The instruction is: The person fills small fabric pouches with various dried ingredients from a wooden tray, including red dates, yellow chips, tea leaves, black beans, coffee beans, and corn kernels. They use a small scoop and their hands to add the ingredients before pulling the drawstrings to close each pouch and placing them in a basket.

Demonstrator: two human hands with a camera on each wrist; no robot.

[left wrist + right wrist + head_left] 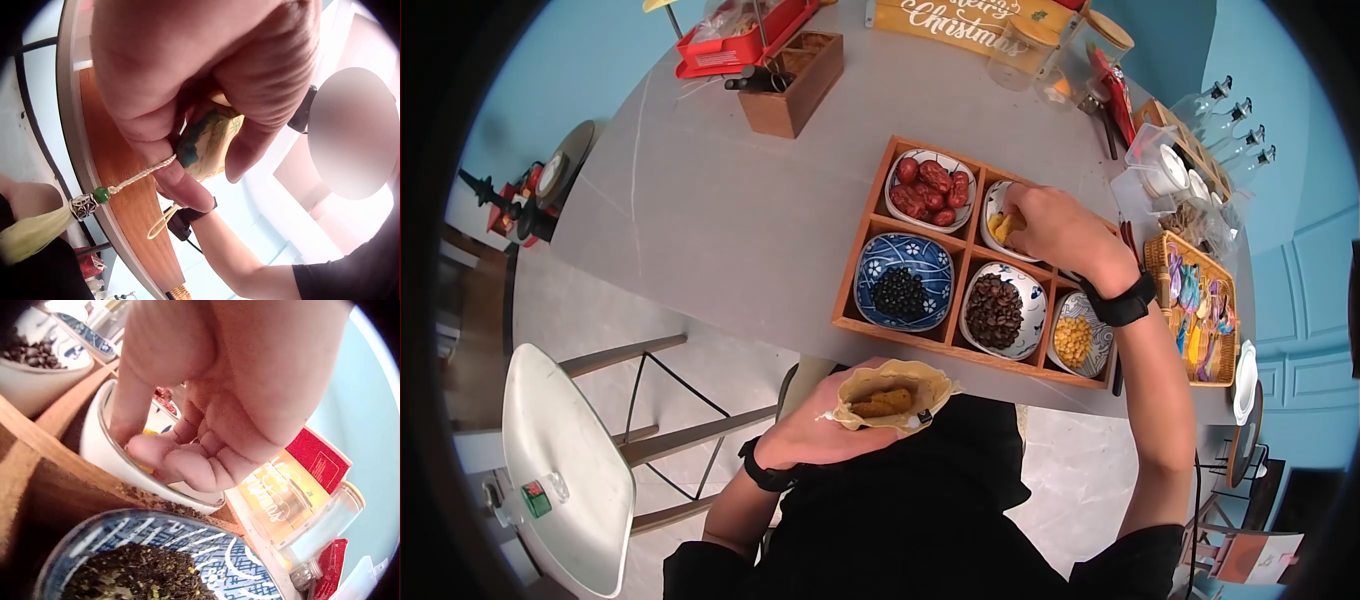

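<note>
My left hand [840,415] grips a small pale-yellow drawstring pouch [945,385], its mouth wide and facing up, with yellowish-brown contents inside. In the left wrist view the pouch [212,150] shows a blue-green pattern, and its cord carries a green bead [101,195], a silver bead and a pale tassel [37,232]. My right hand [1065,230] reaches down into a white bowl [992,195] of yellow pieces [1000,228]. Thumb and fingers are curled around some of these, their tips partly hidden by the rim in the right wrist view.
A divided wooden tray [845,285] holds bowls of red dates [930,190], black beans [898,292], dark-brown beans [995,312] and yellow kernels [1072,342]. Beneath my right hand sits a blue bowl of dark dried leaves [131,575]. A wicker basket [1222,372] stands right, a wooden box [775,112] farther back.
</note>
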